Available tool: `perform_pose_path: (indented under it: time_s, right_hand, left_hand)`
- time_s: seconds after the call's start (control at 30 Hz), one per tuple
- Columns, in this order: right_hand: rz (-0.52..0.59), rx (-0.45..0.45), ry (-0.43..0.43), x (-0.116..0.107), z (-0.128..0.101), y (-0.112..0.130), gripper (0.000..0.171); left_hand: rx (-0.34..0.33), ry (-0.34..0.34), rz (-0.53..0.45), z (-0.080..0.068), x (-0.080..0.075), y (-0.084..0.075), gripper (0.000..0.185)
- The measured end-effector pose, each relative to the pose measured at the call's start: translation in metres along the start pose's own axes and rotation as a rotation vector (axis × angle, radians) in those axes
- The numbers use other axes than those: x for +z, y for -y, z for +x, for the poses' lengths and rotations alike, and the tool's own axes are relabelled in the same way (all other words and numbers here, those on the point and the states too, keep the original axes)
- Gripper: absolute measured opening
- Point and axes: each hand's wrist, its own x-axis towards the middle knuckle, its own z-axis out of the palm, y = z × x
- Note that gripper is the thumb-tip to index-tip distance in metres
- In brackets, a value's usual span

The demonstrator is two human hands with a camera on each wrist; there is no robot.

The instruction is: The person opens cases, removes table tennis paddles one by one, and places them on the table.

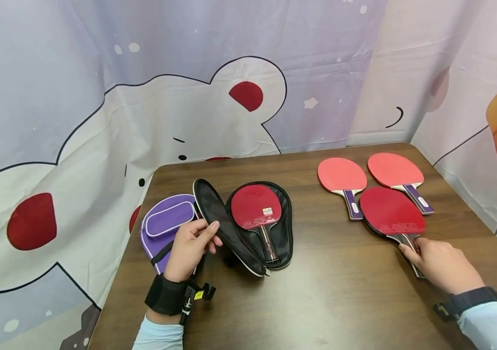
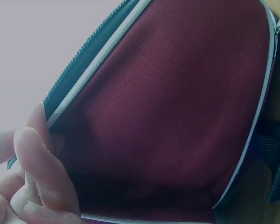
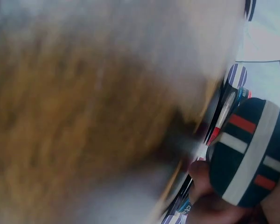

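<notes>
A black zip case [image 1: 280,232] lies open on the brown table [image 1: 340,301], and a dark red paddle [image 1: 257,206] rests in its lower half. My left hand [image 1: 206,233] pinches the raised lid [image 1: 213,214] by its edge. The left wrist view shows the lid's mesh lining [image 2: 177,116] with my fingers [image 2: 42,177] on the rim. On the right, my right hand [image 1: 414,253] grips the handle of another dark red paddle [image 1: 391,211] lying flat. The right wrist view is blurred and shows the striped handle end [image 3: 249,154] close up.
A purple case [image 1: 165,223] lies partly under the black one at the table's left edge. Two lighter red paddles [image 1: 342,175] [image 1: 394,170] with purple handles lie at the back right. A bear-print curtain [image 1: 99,121] hangs behind and beside the table.
</notes>
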Motion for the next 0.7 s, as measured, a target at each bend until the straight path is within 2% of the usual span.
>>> perform_pose_path:
  time_s: [0.33, 0.53, 0.7]
  right_hand:
    - [-0.026, -0.014, -0.022, -0.0012, 0.0018, 0.0023, 0.038]
    - [-0.025, -0.018, 0.005, -0.0019, 0.0044, 0.0016, 0.04]
    - [-0.043, -0.033, -0.008, -0.0027, 0.0056, -0.0004, 0.039]
  left_hand:
    - [0.017, 0.006, 0.022, 0.0006, -0.0013, -0.0006, 0.041]
    - [0.007, 0.001, 0.044, 0.0001, -0.0018, -0.0022, 0.041]
    - [-0.003, -0.001, 0.089, 0.0004, -0.0014, -0.0045, 0.041]
